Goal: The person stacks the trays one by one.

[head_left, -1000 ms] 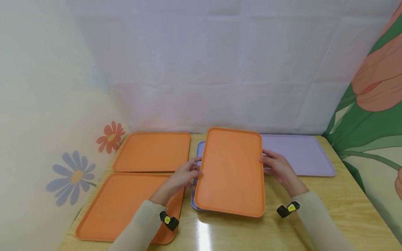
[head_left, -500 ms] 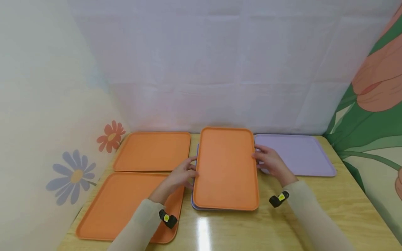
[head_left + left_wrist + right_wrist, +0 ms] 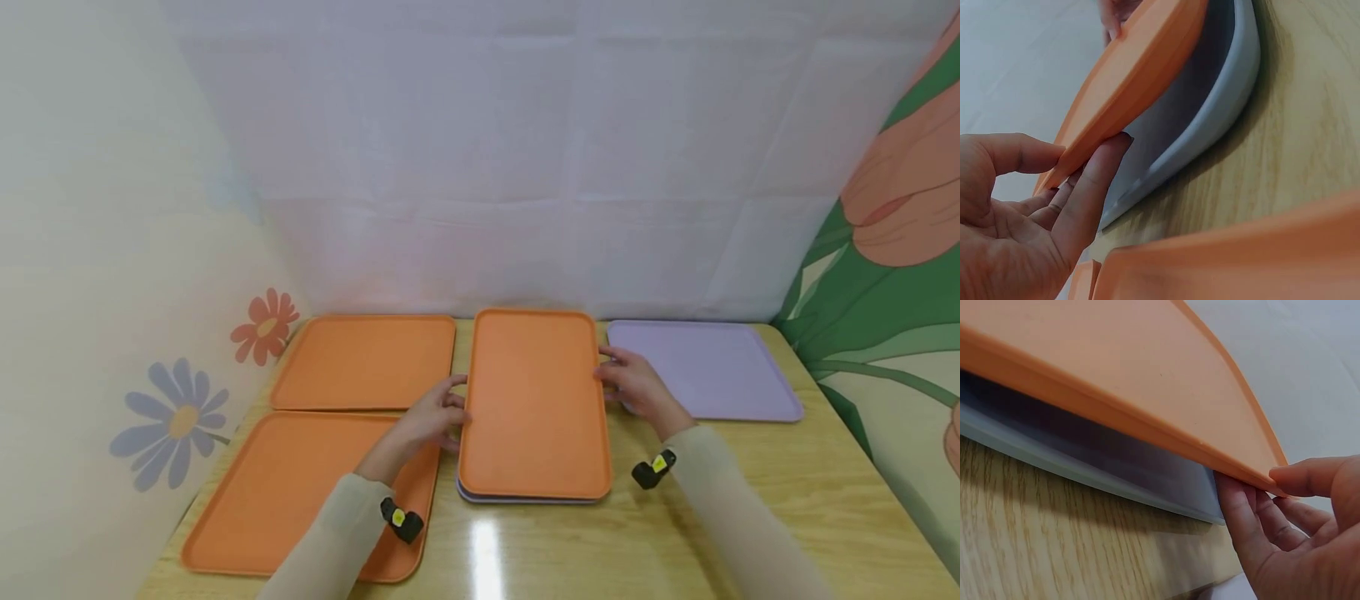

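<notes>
Both hands hold an orange tray (image 3: 534,404) by its long sides, just above a purple-blue tray (image 3: 525,500) on the table. In the left wrist view, the left hand (image 3: 1029,219) pinches the rim, thumb on top and fingers underneath. The right hand (image 3: 1297,531) grips the opposite rim in the same way in the right wrist view. A gap shows between the orange tray and the lower tray (image 3: 1097,469), which is mostly covered from above.
Two more orange trays lie at the left, a back tray (image 3: 367,362) and a front tray (image 3: 300,492). A light purple tray (image 3: 705,371) lies at the back right. A white cloth (image 3: 525,167) hangs behind the wooden table (image 3: 570,554).
The orange tray has moved left and lower, from tilted over the purple-blue tray to nearly lined up above it. The right hand has shifted left with it; the left hand has moved only slightly.
</notes>
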The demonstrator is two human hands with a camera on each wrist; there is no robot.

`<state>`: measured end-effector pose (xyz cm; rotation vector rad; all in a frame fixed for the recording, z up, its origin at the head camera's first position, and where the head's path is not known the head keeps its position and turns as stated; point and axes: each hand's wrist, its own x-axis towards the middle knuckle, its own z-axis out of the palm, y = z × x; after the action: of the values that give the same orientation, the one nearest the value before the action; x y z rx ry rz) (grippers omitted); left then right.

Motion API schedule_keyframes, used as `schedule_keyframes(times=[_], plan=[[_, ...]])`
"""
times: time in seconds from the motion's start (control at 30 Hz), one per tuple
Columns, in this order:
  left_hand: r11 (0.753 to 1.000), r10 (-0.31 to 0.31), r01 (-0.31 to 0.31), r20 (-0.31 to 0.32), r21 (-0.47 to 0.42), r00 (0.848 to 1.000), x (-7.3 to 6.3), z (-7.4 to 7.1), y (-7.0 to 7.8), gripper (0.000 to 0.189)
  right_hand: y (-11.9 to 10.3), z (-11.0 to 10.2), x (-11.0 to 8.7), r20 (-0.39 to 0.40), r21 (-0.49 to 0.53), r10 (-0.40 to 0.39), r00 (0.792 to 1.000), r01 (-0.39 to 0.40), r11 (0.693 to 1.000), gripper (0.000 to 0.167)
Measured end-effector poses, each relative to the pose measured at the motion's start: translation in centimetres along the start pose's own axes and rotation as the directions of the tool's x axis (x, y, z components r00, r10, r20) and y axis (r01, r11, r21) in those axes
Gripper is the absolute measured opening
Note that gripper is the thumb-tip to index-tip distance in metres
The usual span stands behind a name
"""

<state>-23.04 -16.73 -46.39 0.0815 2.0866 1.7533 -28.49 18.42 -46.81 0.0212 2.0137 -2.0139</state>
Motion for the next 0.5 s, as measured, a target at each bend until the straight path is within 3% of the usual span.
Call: schedule_keyframes(times=[0.5], plan=[[0.999, -0.032, 0.034, -0.034, 0.035, 0.999, 0.19, 0.28, -0.36, 0.076, 0.6, 0.88, 0.5, -0.03, -0.083, 0.028, 0.999, -0.031, 0.996, 0.066]])
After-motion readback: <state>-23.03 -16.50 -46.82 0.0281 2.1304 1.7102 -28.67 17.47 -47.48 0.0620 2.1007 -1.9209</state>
